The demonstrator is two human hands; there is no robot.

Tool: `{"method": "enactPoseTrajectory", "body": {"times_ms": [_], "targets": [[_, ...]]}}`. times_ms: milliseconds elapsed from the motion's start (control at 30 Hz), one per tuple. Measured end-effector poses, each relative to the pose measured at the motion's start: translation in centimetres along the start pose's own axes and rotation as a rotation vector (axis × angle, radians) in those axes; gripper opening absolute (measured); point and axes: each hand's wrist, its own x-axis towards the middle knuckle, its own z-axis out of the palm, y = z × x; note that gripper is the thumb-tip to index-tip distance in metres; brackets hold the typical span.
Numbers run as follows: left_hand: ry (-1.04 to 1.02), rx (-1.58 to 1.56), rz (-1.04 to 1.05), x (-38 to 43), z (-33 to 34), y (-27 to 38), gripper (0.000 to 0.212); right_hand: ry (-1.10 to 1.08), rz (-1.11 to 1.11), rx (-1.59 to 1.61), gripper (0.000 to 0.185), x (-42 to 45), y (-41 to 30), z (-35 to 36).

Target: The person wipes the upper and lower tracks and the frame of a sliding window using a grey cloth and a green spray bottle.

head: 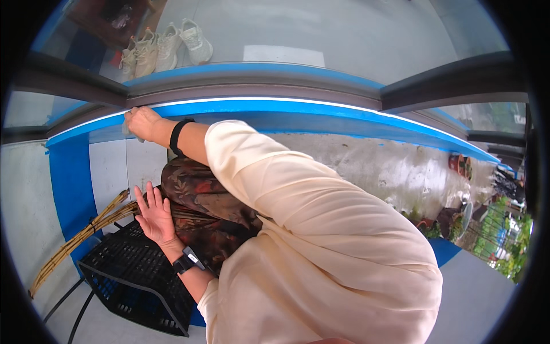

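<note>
My right hand [144, 123] reaches across to the blue-painted ledge [258, 106] below a window. Its fingers are bent over a pale grey piece that looks like a cloth [127, 129], mostly hidden by the hand. A black band circles that wrist. Lower down, my left hand [157, 217] is raised with the palm showing and the fingers apart, holding nothing. It wears a black wrist device [189, 260]. Beside it, a black plastic crate [129, 258] lies on its side, and a bundle of tied bamboo canes [81, 236] leans over the crate's far side.
Dark window frames [258, 91] run above the ledge, with several pale sneakers [167, 47] behind the glass. A blue and white wall [71, 185] stands at the left. Flowerpots [459, 165] and plants [485, 232] are at the right, past the wet concrete ground [365, 172].
</note>
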Motion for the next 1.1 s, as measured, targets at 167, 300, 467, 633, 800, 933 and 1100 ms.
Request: {"method": "enactPoseTrajectory", "body": {"times_ms": [167,300,467,633,800,933,1100], "targets": [[-0.038,-0.016,-0.008,-1.0,0.5,1.1,0.081,-0.001,0.018,0.013,0.026,-7.1,1.8,-5.7],[-0.088,-0.054,-0.062,-0.1,0.4,0.6,0.078,-0.007,0.071,-0.063,0.039,-18.7,5.9,-14.2],[-0.101,-0.037,-0.089,0.3,0.6,0.5,0.076,0.032,0.310,-0.232,0.050,-33.9,9.6,-25.1],[-0.089,-0.003,-0.091,0.0,1.0,0.8,0.071,0.066,0.614,-0.585,0.060,-47.3,12.4,-32.1],[-0.063,0.060,-0.095,0.2,1.0,0.6,0.071,0.116,0.817,-0.908,0.055,-58.4,17.0,-37.6],[-0.061,0.059,-0.087,0.3,1.3,0.6,0.070,0.137,1.227,-0.964,0.045,-63.9,19.4,-39.2],[-0.079,0.070,-0.079,-0.4,2.8,1.1,0.071,-0.089,2.124,-0.511,0.033,-75.2,22.5,-37.1]]}}
